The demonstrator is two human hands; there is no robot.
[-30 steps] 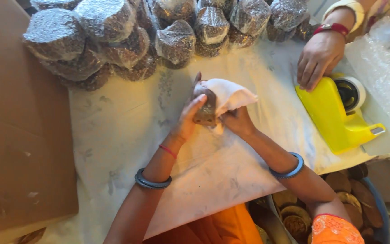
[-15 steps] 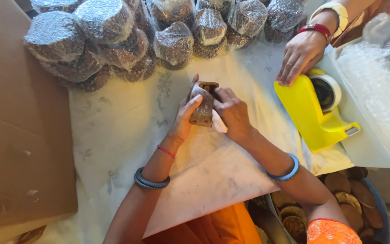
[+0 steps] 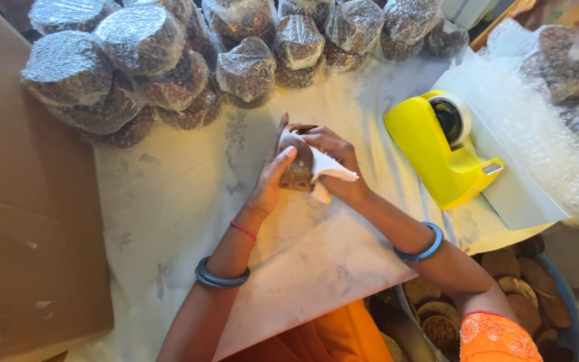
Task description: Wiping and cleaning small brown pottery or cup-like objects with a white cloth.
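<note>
Left hand (image 3: 271, 182) and right hand (image 3: 333, 161), each grip pinching brown disc (image 3: 299, 171) with white paper (image 3: 330, 171), above surface (image 3: 169, 201).

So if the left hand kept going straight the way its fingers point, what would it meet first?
The left hand points up the table. Past the brown disc it already holds, the first thing is probably the nearest wrapped bundle in the pile, though depth is unclear.

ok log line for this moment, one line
left hand: holds brown disc | right hand: wraps white paper round it | yellow tape dispenser: beside, untouched
</note>
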